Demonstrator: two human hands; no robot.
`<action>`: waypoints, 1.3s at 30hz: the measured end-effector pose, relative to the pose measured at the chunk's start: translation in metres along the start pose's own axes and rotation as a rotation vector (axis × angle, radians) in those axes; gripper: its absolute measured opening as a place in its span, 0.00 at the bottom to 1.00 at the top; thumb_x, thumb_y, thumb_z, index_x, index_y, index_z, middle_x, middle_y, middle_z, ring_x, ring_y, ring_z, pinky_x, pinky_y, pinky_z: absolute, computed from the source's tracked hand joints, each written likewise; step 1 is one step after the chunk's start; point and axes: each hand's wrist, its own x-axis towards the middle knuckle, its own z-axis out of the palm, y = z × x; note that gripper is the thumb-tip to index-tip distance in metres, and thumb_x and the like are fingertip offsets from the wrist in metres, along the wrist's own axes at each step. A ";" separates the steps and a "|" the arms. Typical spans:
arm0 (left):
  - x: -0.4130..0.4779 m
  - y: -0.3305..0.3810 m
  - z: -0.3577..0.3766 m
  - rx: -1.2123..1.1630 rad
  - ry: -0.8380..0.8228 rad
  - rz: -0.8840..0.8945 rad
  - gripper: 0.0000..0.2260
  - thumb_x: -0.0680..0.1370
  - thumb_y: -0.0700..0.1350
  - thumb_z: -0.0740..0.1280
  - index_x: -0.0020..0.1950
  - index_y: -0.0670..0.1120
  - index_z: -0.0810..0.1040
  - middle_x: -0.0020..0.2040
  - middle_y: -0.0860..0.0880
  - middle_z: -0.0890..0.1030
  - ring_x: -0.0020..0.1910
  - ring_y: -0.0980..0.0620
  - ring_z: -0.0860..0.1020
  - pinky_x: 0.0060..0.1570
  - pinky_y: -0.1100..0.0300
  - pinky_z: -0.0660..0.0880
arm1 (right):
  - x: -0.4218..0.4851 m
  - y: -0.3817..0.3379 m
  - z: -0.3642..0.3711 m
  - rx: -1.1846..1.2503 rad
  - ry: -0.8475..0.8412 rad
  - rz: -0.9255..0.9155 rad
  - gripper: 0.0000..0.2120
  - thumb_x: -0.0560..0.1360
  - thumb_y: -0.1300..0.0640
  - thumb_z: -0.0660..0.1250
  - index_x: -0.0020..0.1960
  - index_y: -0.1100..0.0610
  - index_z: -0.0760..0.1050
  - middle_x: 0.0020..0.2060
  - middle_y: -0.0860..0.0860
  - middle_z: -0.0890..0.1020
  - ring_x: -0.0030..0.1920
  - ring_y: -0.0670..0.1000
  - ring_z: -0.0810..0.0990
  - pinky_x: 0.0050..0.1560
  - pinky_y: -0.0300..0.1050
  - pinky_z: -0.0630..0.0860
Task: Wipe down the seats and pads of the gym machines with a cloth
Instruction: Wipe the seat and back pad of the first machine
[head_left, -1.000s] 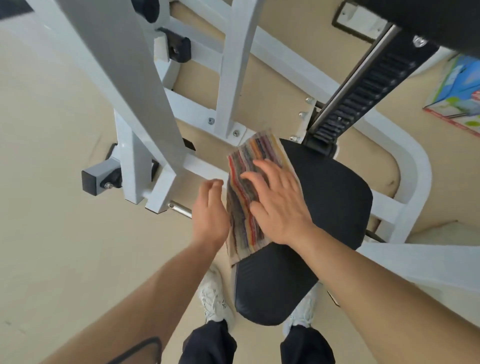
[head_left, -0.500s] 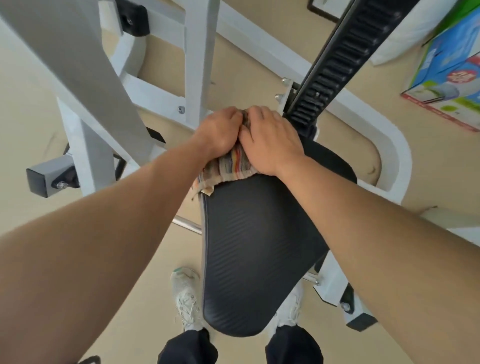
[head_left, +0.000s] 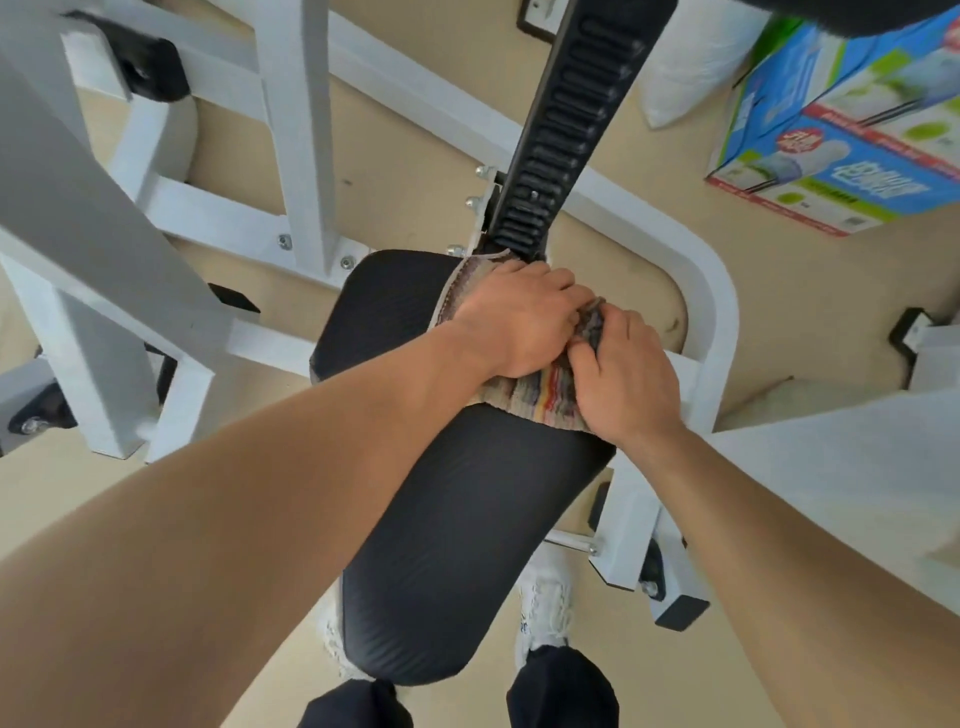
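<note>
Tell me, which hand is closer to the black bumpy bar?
The left hand. Its fingers reach the cloth's far end by the ribbed black bar; the right hand sits nearer, beside it.

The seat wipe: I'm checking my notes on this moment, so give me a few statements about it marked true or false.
1. Both hands press the cloth on the seat. True.
2. The cloth lies at the seat's near end, by the shoes. False: it is at the far end, next to the black ribbed rail.
3. The left hand and right hand sit side by side. True.
4. The cloth is plain white. False: it is striped in several colours.
5. A colourful box lies on the floor. True.
</note>
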 end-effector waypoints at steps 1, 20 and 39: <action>-0.004 -0.006 0.001 -0.012 0.027 -0.002 0.19 0.84 0.50 0.52 0.74 0.51 0.69 0.66 0.50 0.76 0.65 0.47 0.73 0.68 0.51 0.64 | 0.002 -0.003 0.000 -0.011 0.001 -0.011 0.21 0.80 0.48 0.53 0.69 0.58 0.68 0.60 0.57 0.75 0.59 0.58 0.73 0.58 0.55 0.73; -0.185 -0.056 0.005 -1.380 0.358 -1.003 0.19 0.86 0.53 0.51 0.64 0.49 0.78 0.54 0.53 0.83 0.56 0.57 0.79 0.55 0.70 0.74 | 0.014 -0.192 0.049 -0.214 -0.045 -0.541 0.28 0.81 0.44 0.45 0.75 0.55 0.67 0.74 0.53 0.70 0.76 0.54 0.63 0.77 0.54 0.54; -0.145 -0.076 0.002 -1.322 0.427 -0.825 0.16 0.85 0.46 0.55 0.70 0.46 0.74 0.62 0.52 0.80 0.61 0.57 0.77 0.66 0.65 0.69 | -0.012 -0.160 0.048 -0.165 -0.086 -0.360 0.32 0.81 0.41 0.41 0.82 0.50 0.43 0.82 0.48 0.45 0.81 0.47 0.43 0.80 0.54 0.44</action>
